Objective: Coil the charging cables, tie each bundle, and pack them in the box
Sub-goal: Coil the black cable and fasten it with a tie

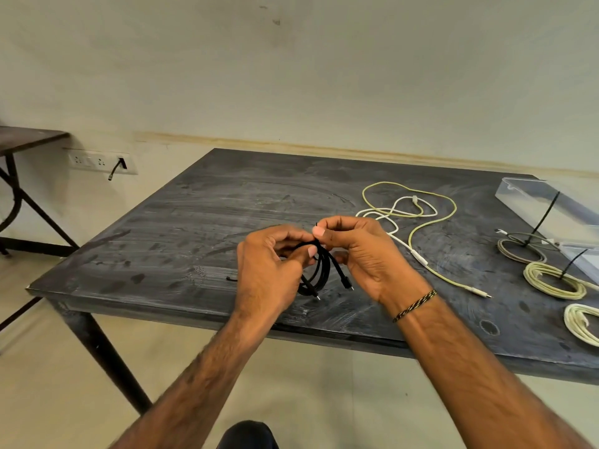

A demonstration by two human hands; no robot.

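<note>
A coiled black cable [319, 273] hangs between both hands above the dark table [181, 228], its two plug ends dangling below. My left hand [269, 270] grips the top of the coil. My right hand [359, 251] pinches a thin black tie at the coil's top with thumb and forefinger. Loose yellow cable [431, 222] and white cable [395, 228] lie tangled behind my right hand. Three tied coils lie at the right: a grey one [518, 251], a pale yellow one [554, 281] and a pale one [583, 322] at the frame's edge. The clear plastic box [544, 205] stands at the far right.
A small black piece [231, 279] lies on the table left of my left hand. A second table [26, 140] stands at the far left by a wall socket strip [100, 162]. The table's front edge runs just under my wrists.
</note>
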